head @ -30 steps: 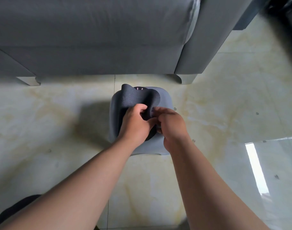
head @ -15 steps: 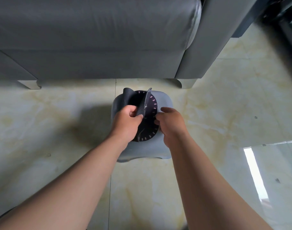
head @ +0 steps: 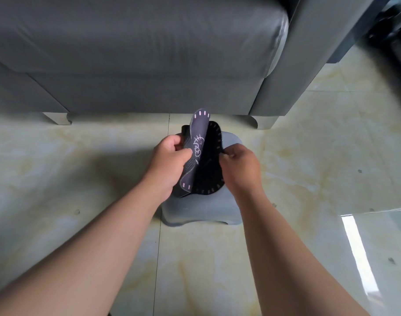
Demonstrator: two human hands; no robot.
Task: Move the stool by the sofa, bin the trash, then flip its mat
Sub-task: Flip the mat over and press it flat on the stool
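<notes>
I am holding the round dark mat (head: 200, 156) folded on edge above the grey plastic stool (head: 201, 209), its stitched, doodled face curling toward me. My left hand (head: 170, 160) is pinching the left flap, fingers (head: 183, 152) clamped on it; my right hand (head: 239, 165) is gripping the right rim, fingers closed on the edge. I am judging the flip as midway. The mat is floppy, so if one pinch is slackening, it could be slumping sideways and sliding off the small seat, or landing creased instead of flat. The stool is standing on pale, glossy marbled floor tiles (head: 309, 156) just in front of the grey sofa (head: 138, 53), near its metal foot (head: 262, 122). Window glare is streaking the tiles at right.
</notes>
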